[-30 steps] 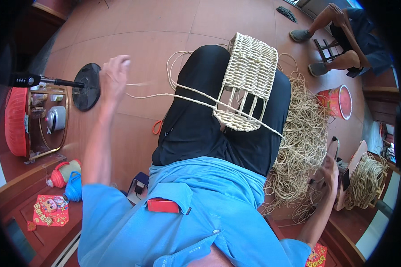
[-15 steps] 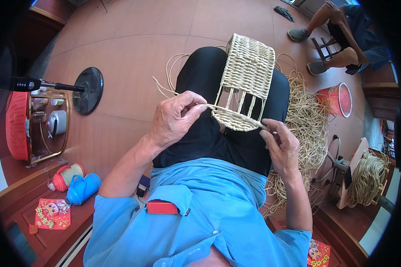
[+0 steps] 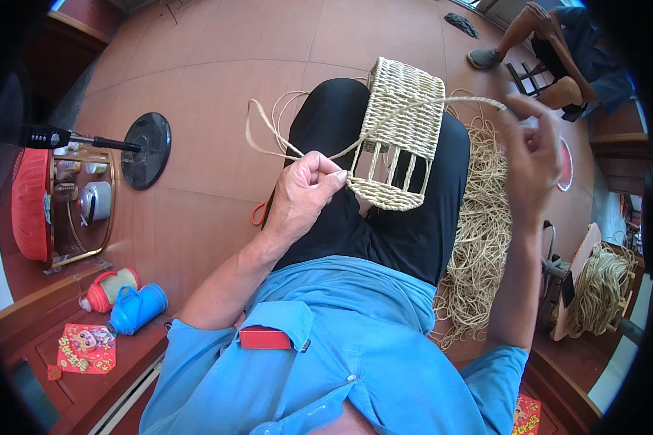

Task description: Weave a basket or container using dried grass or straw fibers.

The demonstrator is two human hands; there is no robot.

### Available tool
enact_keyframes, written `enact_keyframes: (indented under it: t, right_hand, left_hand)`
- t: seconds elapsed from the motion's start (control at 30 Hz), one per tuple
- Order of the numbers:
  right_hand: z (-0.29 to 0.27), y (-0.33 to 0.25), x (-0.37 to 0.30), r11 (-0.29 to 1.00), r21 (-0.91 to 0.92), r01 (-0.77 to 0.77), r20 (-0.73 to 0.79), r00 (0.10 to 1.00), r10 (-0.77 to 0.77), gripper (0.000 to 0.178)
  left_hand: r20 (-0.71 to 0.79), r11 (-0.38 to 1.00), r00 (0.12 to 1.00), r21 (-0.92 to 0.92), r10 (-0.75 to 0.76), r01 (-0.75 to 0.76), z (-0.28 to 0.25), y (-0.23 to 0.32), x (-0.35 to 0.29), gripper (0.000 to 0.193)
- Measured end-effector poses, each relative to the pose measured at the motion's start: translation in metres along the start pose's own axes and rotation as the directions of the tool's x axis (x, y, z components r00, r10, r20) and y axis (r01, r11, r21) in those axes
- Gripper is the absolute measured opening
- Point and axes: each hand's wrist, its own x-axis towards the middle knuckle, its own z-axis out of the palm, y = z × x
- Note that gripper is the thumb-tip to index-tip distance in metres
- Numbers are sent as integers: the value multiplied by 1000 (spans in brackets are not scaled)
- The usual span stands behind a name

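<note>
A pale woven straw basket (image 3: 403, 112) rests across my black-trousered thighs. Open upright stakes link its woven wall to a curved woven band at the near end. My left hand (image 3: 305, 194) is closed in a pinch at the left corner of that band, on a straw cord (image 3: 406, 112). The cord rises from this corner and arcs over the basket to my right hand (image 3: 533, 156), which is raised at the right and blurred. Its fingertips are closed on the cord. More loops of cord hang beyond my left hand.
A large heap of straw cord (image 3: 479, 232) lies on the floor at right. Beyond are a wooden reel (image 3: 595, 290) of cord and a bucket (image 3: 567, 167) largely hidden by my hand. A fan base (image 3: 146, 148) and blue flask (image 3: 139, 308) are at left; a person sits far right.
My right hand has left the band's right end and swung up and right, drawing the cord out in an arc. The left hand stays at the left corner.
</note>
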Motion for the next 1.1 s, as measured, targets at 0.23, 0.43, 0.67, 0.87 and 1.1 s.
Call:
enact_keyframes:
  t: [0.23,0.43,0.67,0.87,1.1]
  right_hand:
    - [50,-39,-76,977,187,-103,459,889,6,18]
    - [67,-47,-71,970,241,-11,535,835,-124,19]
    - [79,-54,-52,989,94,111,742,654,-144,38]
    - [95,-55,-50,974,23,224,841,522,-140,52]
    - [94,-49,-58,977,167,130,771,601,-211,52]
  left_hand:
    - [110,853,945,-408,-307,325,11,5,-21,18]
    - [198,681,897,-592,-396,431,33,-4,-35,22]
    - [274,609,836,-584,-475,537,70,-22,-26,18]
    - [233,665,915,-630,-330,400,84,-38,-1,16]
    - [238,771,902,-469,-361,432,67,-20,-20,21]
